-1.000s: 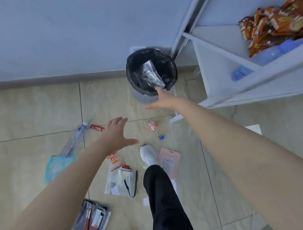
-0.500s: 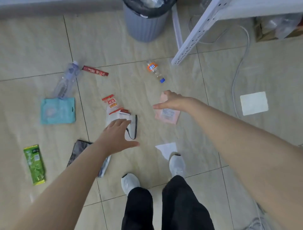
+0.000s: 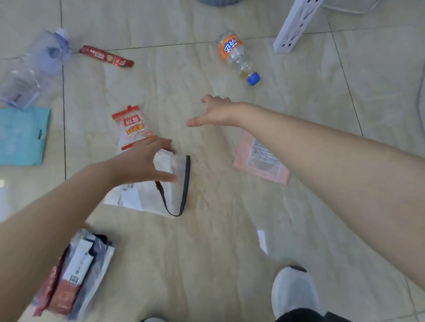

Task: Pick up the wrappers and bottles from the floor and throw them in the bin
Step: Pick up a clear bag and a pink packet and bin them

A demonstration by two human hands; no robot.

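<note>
My left hand (image 3: 142, 163) hovers open over a white pouch with a black strap (image 3: 171, 190), fingers spread just above its top edge; contact is unclear. A red-and-white snack wrapper (image 3: 132, 127) lies just beyond that hand. My right hand (image 3: 216, 112) is open in mid-air, empty, above a pink wrapper (image 3: 262, 161) that my forearm partly hides. A small bottle with an orange label and blue cap (image 3: 238, 55) lies further ahead. A clear large bottle (image 3: 32, 69) and a red stick sachet (image 3: 107, 56) lie at far left. The grey bin base (image 3: 217, 1) peeks at the top edge.
A teal pouch (image 3: 21, 135) lies at the left edge. A bundle of dark and red packets (image 3: 73, 273) sits near my left elbow. A white shelf leg (image 3: 295, 25) stands at top right. My white shoe (image 3: 294, 292) is at the bottom right, a paper scrap (image 3: 262, 241) beside it.
I have turned from the bin and bent down toward the floor. Both hands dropped closer to the litter, the left now over the white pouch, the right over the pink wrapper.
</note>
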